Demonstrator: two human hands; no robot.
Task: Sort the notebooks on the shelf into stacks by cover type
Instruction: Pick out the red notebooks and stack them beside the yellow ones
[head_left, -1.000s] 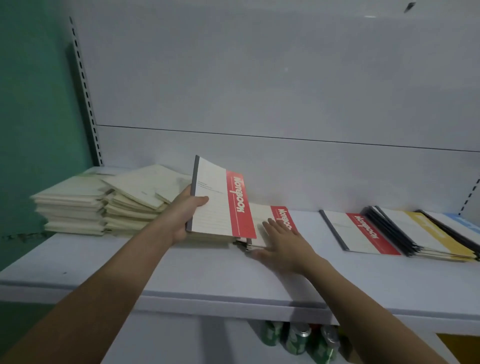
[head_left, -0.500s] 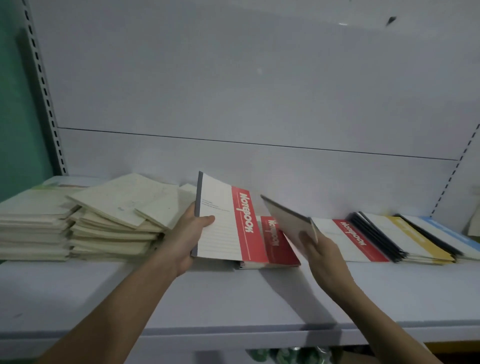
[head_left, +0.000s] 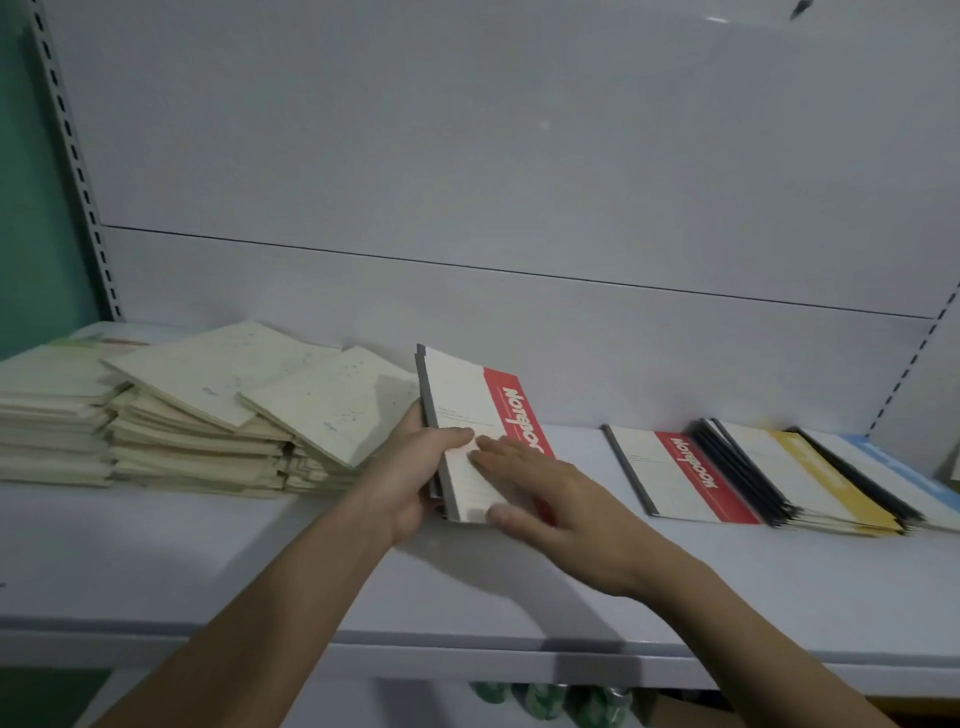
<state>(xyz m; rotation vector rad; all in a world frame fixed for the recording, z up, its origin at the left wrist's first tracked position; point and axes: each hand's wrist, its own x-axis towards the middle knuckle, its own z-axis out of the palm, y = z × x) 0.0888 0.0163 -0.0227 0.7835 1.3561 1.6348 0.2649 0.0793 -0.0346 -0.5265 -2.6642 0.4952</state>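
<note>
We seem to be in a shop: a white metal shelf (head_left: 727, 597) on slotted uprights (head_left: 78, 171) carries stacked notebooks (head_left: 680, 467), with drink cans (head_left: 540, 701) below.

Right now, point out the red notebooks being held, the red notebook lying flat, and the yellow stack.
held red notebooks (head_left: 470, 410): head view, white part of top cover.
flat red notebook (head_left: 693, 470): head view, red band.
yellow stack (head_left: 826, 478): head view, yellow band of top cover.

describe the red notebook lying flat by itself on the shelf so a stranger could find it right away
Start at the white shelf and look right of the two hands, toward the fanned row of notebooks at the right end. The red-banded notebook lies flat at the left of that row, gray spine to the left. Its neighbours there show yellow and blue bands, and the other red-banded ones are in the left hand.
</note>
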